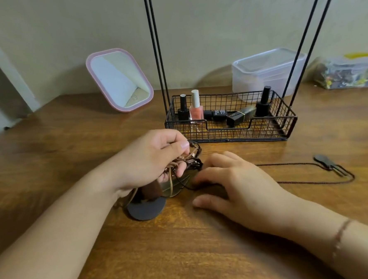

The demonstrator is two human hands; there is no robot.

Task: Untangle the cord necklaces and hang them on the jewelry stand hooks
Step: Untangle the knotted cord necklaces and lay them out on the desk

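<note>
The left hand is up off the wooden table, fingers curled in and thumb pressed down, gripping a tangle of cord necklaces. Brown and tan cords bunch between those fingers, and below the hand hang a leaf-shaped metal pendant, a brown piece and a dark round disc pendant that rests on the table. The right hand lies low just to the right of the bundle, palm down, fingers reaching left toward the tangle; the fingertips are blurred and partly hidden, so whether they pinch a cord cannot be told. The thumb lies flat along the wood.

One necklace is already separate: a thin dark cord necklace runs right from under the right hand in a long loop on the table, with a dark pendant at its far right end.

Beyond the hands stands the jewelry stand, a black wire basket base with thin black rods rising out of the top of the view; its hooks are out of sight. In the basket: black nail polish bottles, a pink nail polish bottle, one black bottle lying on its side, and a dark lipstick tube lying tilted.

Far left, a pink-framed mirror leans by the wall. Far right, behind the basket, sits a clear plastic container, and beside it a bag of colourful bits.
</note>
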